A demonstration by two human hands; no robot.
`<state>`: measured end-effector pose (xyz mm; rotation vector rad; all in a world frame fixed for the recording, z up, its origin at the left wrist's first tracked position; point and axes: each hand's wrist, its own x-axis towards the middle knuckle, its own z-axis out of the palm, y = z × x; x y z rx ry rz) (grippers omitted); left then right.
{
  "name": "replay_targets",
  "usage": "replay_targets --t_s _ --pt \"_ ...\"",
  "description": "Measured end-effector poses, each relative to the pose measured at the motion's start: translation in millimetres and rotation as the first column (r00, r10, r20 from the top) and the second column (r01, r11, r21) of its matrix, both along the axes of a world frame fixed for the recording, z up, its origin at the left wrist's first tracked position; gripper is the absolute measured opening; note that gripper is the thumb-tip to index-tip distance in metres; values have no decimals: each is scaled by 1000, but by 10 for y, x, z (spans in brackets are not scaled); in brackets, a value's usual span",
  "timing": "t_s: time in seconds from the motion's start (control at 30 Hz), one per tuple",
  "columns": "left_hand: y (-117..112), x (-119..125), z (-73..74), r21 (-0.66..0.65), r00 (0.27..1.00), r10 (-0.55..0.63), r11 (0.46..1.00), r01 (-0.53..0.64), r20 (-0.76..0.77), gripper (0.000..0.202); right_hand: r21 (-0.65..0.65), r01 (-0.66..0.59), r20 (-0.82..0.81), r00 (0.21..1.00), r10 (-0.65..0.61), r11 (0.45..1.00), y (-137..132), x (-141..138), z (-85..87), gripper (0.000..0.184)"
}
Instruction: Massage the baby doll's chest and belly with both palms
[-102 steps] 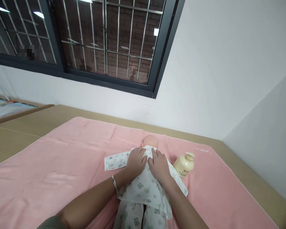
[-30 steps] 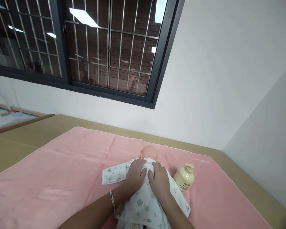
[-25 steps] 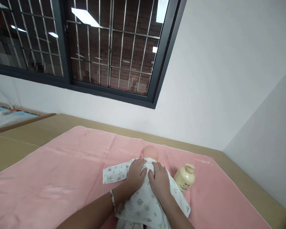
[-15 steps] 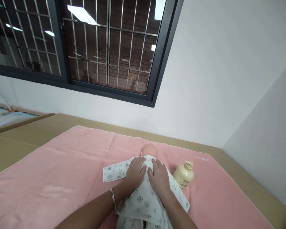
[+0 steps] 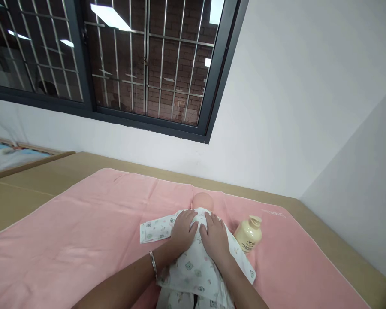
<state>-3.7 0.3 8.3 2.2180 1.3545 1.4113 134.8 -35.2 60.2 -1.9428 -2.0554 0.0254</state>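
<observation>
A baby doll [image 5: 202, 200] lies on a pink mat [image 5: 93, 223], its round head pointing toward the wall. It wears a white printed top [image 5: 193, 266] and white printed trousers [image 5: 176, 299]. My left hand [image 5: 184, 231] rests flat on the upper left of the top, fingers spread. On the upper right of the top lies my right hand [image 5: 215, 238], also flat with its fingers apart. The thumbs nearly meet over the chest. One sleeve [image 5: 156, 228] stretches out to the left, while the right sleeve slants down. Neither hand grips anything.
A cream-coloured bottle [image 5: 249, 234] leans on the mat just right of the doll. The mat covers a wooden tabletop [image 5: 83, 161] against a white wall [image 5: 276, 107]. A dark-framed barred window [image 5: 148, 64] is above. At the far left is a wooden-edged bin [image 5: 16, 159] with blue and white contents.
Both hands stay flat on the doll's top in nearly the same place. The view has shifted very slightly.
</observation>
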Motion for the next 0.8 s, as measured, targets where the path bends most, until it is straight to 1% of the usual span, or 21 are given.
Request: replay_targets --t_s 0.17,0.3,0.37,0.47,0.53,0.6,0.7,0.73,0.8 --pt "-15 -7 21 -37 1000 -15 999 16 26 32 9 -8 -17 1000 8 1000 11 6 -18 55" --pt "-19 -14 25 -65 998 -27 997 31 51 32 48 -28 -62 998 31 998 13 30 -22 53" --pt "-15 -18 17 -78 997 -29 996 34 72 32 100 -33 -91 995 42 994 -7 43 0 52" --pt "-11 -25 3 -100 994 -33 994 44 108 32 238 -26 -101 994 52 971 -58 42 38 53" --pt "-14 -31 -5 -107 989 -47 992 62 139 33 291 -59 -82 993 86 955 -84 23 42 54" --pt "-21 -34 -11 -106 982 -57 991 77 178 36 247 -129 -57 987 147 960 -90 -2 25 54" --pt "-24 -34 -33 -104 974 -49 992 74 223 39 124 -202 -41 977 209 971 -76 -23 -6 52" --pt "-21 -34 -45 -104 973 -47 992 72 227 39 115 -203 -42 977 209 972 -71 -22 -10 52" --pt "-11 -33 -71 -96 972 -49 993 72 229 39 158 -184 -46 980 194 970 -68 -13 -8 54"
